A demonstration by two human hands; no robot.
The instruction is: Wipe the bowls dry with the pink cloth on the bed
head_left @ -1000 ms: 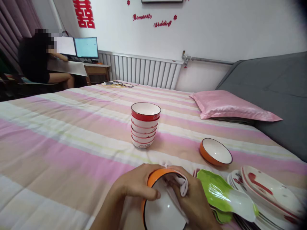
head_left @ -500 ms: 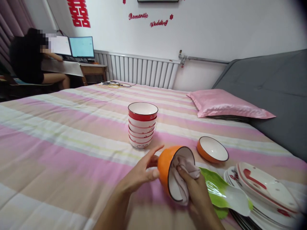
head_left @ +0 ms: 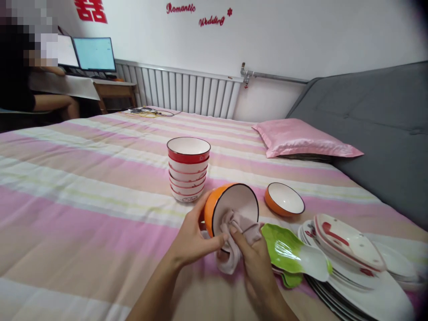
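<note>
An orange bowl (head_left: pixel 239 200) with a white inside and dark rim is tilted toward me above the bed. My left hand (head_left: pixel 197 240) grips its left side, thumb over the near rim. Bunched in my right hand (head_left: pixel 252 254) is a pale pink cloth (head_left: pixel 230 258), pressed against the bowl's inside and lower rim. Behind the bowl stands a stack of red and white bowls (head_left: pixel 189 171). Another orange bowl (head_left: pixel 284 199) rests to the right. Close by my right hand lie green leaf-shaped dishes (head_left: pixel 284 249) and piled white plates (head_left: pixel 354 243).
A striped bedspread (head_left: pixel 83 214) covers the bed. Farther back are a pink pillow (head_left: pixel 306 138), a grey headboard (head_left: pixel 368 107), coiled cables (head_left: pixel 150 111) and a radiator (head_left: pixel 180 89). At the left a person (head_left: pixel 16 84) sits by a desk with monitors (head_left: pixel 95 53).
My left hand has closed from spread fingers onto the bowl's side. The bowl has turned to face me more, and the cloth has shifted toward its near rim. The camera view has shifted.
</note>
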